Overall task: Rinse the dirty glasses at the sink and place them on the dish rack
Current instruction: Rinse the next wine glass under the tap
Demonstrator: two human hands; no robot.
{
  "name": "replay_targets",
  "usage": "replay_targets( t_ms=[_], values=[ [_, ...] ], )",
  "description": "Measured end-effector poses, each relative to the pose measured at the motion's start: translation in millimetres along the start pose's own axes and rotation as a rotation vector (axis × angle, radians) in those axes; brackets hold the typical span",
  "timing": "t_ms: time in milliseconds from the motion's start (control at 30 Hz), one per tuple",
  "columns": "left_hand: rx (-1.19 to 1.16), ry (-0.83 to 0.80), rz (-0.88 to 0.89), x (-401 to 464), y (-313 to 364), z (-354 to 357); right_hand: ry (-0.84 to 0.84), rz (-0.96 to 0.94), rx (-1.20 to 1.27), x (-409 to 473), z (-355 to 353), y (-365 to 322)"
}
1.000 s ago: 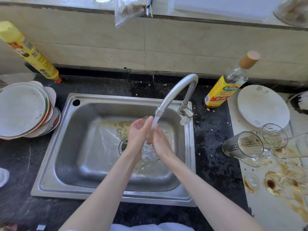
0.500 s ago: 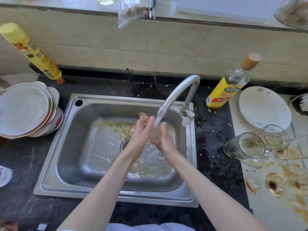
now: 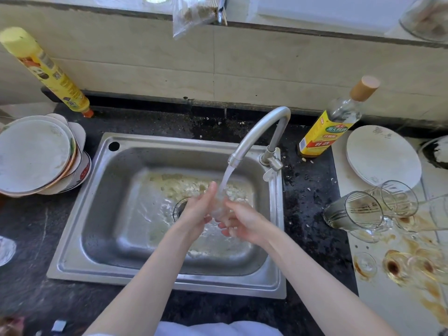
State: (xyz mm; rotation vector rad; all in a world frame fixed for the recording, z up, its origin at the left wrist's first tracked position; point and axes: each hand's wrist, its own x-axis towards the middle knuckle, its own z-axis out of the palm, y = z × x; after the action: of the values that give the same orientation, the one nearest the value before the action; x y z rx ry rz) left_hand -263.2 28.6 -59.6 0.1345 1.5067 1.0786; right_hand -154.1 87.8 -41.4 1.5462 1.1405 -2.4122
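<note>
Both your hands are over the middle of the sink (image 3: 72,238), right under the tap (image 3: 257,132) w/ water running. Left hand (image 3: 197,210) is tilted up, fingers straight and together, palm facing right. Right hand (image 3: 244,221) sits lower, fingers curled around a clear glass (image 3: 219,207) pinched btw the two palms; it's blurry, so can't tell exact grip. More dirty glasses (image 3: 358,212) lie tipped over on the stained counter, far right.
</note>
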Motion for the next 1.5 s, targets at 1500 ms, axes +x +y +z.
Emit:
replay_targets(
  t_ms=[1500],
  values=[
    [1.12,-0.457,0.481,-34.3,38.8,-8.9,0.029,-0.286,-0.288,5.3,-19.1,-4.6]
  ],
)
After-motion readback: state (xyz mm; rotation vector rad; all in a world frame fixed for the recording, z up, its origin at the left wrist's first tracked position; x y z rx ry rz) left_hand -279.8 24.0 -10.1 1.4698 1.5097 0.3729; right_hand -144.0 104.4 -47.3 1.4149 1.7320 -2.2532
